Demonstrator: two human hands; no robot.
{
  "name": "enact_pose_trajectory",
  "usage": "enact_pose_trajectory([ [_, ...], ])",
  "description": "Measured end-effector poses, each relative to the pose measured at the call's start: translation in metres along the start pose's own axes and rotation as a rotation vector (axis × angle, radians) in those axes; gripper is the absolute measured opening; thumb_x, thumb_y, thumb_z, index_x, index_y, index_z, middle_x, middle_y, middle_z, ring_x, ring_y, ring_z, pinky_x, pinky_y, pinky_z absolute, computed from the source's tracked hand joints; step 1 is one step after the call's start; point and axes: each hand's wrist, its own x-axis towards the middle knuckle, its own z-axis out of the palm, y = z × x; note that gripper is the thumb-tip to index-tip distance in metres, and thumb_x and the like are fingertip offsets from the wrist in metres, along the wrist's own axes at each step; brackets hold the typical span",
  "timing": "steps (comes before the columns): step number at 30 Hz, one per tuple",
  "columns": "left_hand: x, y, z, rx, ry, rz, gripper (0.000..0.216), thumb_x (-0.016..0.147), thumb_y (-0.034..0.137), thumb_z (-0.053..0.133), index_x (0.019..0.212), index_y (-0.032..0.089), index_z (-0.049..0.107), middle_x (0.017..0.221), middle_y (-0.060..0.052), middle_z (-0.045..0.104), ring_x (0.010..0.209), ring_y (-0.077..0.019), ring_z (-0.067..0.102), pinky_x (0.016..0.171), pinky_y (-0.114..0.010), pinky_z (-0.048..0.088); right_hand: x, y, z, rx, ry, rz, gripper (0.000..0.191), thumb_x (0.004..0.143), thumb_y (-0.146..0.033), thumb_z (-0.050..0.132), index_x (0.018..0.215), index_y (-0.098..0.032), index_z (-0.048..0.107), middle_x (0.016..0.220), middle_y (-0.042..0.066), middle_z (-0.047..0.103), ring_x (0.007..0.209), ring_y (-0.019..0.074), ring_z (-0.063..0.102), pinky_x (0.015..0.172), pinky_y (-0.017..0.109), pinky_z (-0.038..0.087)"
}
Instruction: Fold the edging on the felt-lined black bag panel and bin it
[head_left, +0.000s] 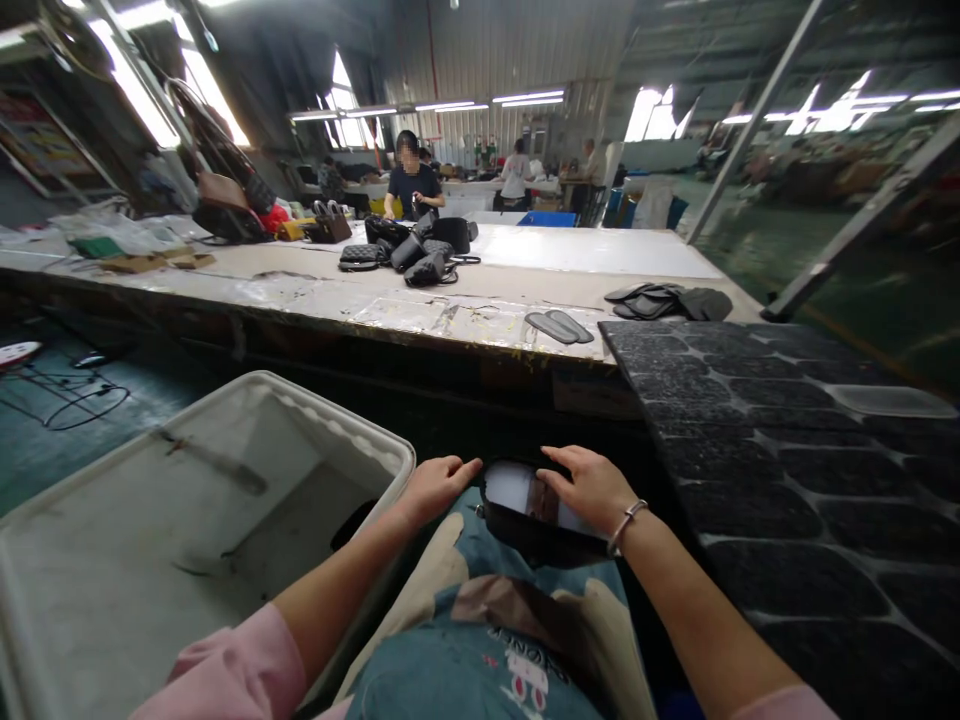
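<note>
A small black bag part with a pale lining (525, 505) rests on my lap, on the apron (480, 640). My right hand (589, 485) lies on top of it, fingers curled over its pale inside, gripping it. Just left of the piece, my left hand (435, 485) has its fingers loosely stretched toward the piece's left edge and holds nothing that I can see. A metal bangle circles my right wrist.
A large white plastic tub (187, 520) stands at my left. A black sheet of cut oval shapes (795, 470) lies at my right. The long worktable (450, 300) ahead carries black bags (412, 255) and oval pieces (559, 325). Other people work at the far end.
</note>
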Motion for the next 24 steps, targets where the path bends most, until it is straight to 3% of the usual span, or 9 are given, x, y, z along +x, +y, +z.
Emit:
enact_pose_trajectory([
  [4,0.003,0.025,0.003,0.156,-0.013,0.026,0.057,0.08,0.068,0.039,0.074,0.018,0.067,0.077,-0.011,0.068,0.081,-0.029,0.064,0.071,-0.035,0.046,0.029,-0.018,0.016,0.062,-0.102,-0.02,0.044,0.08,-0.038,0.066,0.119,-0.019,0.062,0.112,0.009,0.066,0.101,0.0212,0.061,0.09,0.031,0.047],
  [7,0.014,0.036,0.003,0.241,-0.046,0.042,0.048,0.078,0.058,0.046,0.075,0.017,0.069,0.08,-0.014,0.069,0.084,-0.0331,0.064,0.072,-0.038,0.047,0.05,-0.025,0.03,0.121,-0.185,-0.021,0.041,0.081,-0.032,0.067,0.119,-0.017,0.06,0.112,0.009,0.066,0.101,0.0206,0.061,0.091,0.038,0.048],
  [12,0.027,0.035,-0.001,0.299,-0.126,0.07,0.031,0.077,0.039,0.047,0.076,0.021,0.072,0.082,-0.01,0.071,0.083,-0.0262,0.066,0.069,-0.03,0.047,0.068,-0.028,0.037,0.228,-0.402,0.023,0.026,0.087,-0.03,0.062,0.11,-0.017,0.062,0.11,0.006,0.065,0.099,0.0191,0.062,0.088,0.041,0.051],
  [16,0.031,0.031,0.0,0.324,-0.144,0.079,0.033,0.079,0.038,0.045,0.075,0.022,0.073,0.079,-0.007,0.07,0.08,-0.0226,0.066,0.064,-0.025,0.046,0.073,-0.03,0.031,0.228,-0.541,0.122,0.025,0.087,-0.035,0.061,0.1,-0.014,0.064,0.098,0.004,0.067,0.089,0.0187,0.064,0.08,0.038,0.053],
  [24,0.029,0.038,0.006,0.397,-0.132,0.073,0.035,0.082,0.034,0.041,0.08,0.021,0.073,0.085,-0.009,0.071,0.084,-0.0223,0.065,0.073,-0.027,0.047,0.076,-0.038,0.029,0.138,-0.52,0.222,0.023,0.088,-0.038,0.059,0.095,-0.017,0.065,0.097,0.003,0.066,0.088,0.0179,0.063,0.082,0.037,0.051],
])
